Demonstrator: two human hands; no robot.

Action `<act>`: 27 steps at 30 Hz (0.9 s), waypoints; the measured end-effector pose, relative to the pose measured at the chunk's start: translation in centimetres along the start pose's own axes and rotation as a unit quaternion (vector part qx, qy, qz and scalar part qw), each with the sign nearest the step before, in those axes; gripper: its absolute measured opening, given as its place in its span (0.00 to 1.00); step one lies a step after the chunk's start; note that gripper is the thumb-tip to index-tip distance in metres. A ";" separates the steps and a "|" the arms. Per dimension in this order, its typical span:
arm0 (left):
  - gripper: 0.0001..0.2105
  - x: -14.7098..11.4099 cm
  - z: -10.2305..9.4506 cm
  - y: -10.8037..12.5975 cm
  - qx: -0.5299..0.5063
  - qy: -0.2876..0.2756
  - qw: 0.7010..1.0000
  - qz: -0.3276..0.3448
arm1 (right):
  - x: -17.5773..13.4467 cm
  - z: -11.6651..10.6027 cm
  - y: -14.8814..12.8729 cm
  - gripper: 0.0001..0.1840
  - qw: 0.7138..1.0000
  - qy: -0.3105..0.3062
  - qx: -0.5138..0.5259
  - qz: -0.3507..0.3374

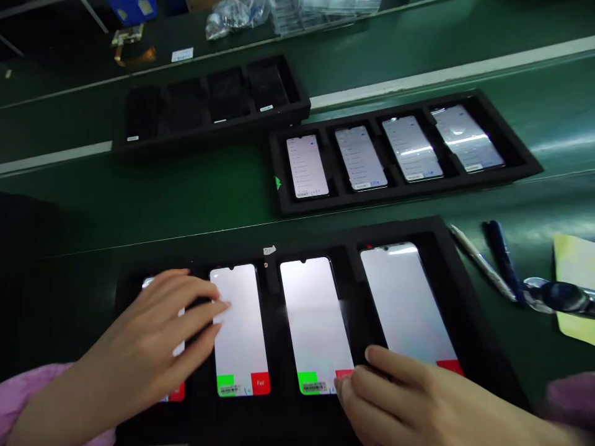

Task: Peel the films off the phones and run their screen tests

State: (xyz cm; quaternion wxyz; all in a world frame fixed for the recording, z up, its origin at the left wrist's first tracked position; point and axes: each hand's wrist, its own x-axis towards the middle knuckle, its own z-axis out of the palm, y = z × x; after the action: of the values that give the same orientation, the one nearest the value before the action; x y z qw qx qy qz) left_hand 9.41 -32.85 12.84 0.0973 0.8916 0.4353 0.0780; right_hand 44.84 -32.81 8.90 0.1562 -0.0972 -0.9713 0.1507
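Observation:
Several smartphones lie lit in the black foam tray nearest me, white screens with green and red boxes at the bottom, one red box reading "Fail". My left hand hovers over the leftmost phone, mostly covering it, its fingers apart and reaching the left edge of the second phone. My right hand is at the lower right, fingers bent and loosely spread, with fingertips by the red box of the third phone. Its wrist side hides the lower part of the rightmost phone. Neither hand holds anything.
Behind stands a second black tray of phones showing lists. A third tray at upper left holds dark-screened phones. To the right lie a white pen, a blue pen, glasses and yellow paper. Plastic bags sit at the back.

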 end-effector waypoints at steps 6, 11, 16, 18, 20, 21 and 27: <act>0.19 -0.1 1.5 -2.3 0.125 -0.022 0.983 -0.135 | 3.9 -1.4 5.4 0.12 0.976 0.058 0.084 0.195; 0.18 1.0 2.1 -2.7 0.078 -0.006 0.981 -0.178 | 5.0 -2.5 9.0 0.03 0.880 0.207 0.203 0.376; 0.19 0.8 1.6 -2.3 0.134 -0.019 0.978 -0.161 | 4.3 -3.4 7.6 0.06 0.864 0.247 0.203 0.388; 0.19 0.7 1.7 -2.2 0.125 -0.017 0.979 -0.162 | 3.9 -3.4 6.7 0.05 0.866 0.246 0.200 0.386; 0.16 0.9 1.9 -2.3 0.104 -0.002 0.981 -0.165 | 3.8 -3.2 5.8 0.05 0.869 0.247 0.192 0.384; 0.15 1.1 1.9 -2.4 0.091 0.008 0.981 -0.168 | 3.7 -3.1 5.4 0.05 0.869 0.248 0.187 0.385; 0.13 2.4 1.5 -1.7 0.048 0.058 0.980 -0.182 | 3.8 -2.8 3.6 0.04 0.872 0.238 0.140 0.403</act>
State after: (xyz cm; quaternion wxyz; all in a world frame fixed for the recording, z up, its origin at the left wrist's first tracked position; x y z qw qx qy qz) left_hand 9.92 -30.13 11.11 0.0419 0.7948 0.5987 0.0899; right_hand 42.71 -27.79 11.27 0.3208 -0.4903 -0.7499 0.3072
